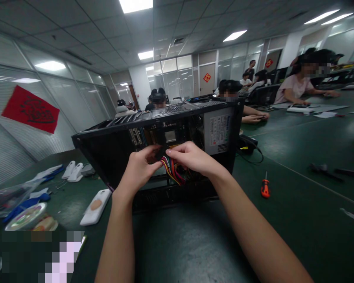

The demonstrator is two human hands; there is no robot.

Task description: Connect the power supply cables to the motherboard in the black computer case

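Cable bundle (173, 169) of red, yellow, black and other coloured wires, curving down from your fingertips within the open side of a black computer case (165, 196). It should feel light and springy, each wire flexible but the bunch somewhat stiff together. The plastic jackets may slide a little, and the joints at the wire ends are probably the delicate part. A plug body, if one sits under your fingers, would be the safer hold than bare wires; you would do well to pinch near that upper end.

Your right hand (193, 156) has thumb and forefinger pinched together on the top of the bundle. Your left hand (139, 168) has its thumb tip against the wires and its forefinger curled above; you cannot tell whether they close on anything.

Behind your hands is the motherboard (157, 131), with the grey, labelled power supply (218, 131) at its right. The case stands on a green table (171, 243). An orange-and-black screwdriver (265, 188) lies to the right, a white phone-shaped device (96, 206) to the left.
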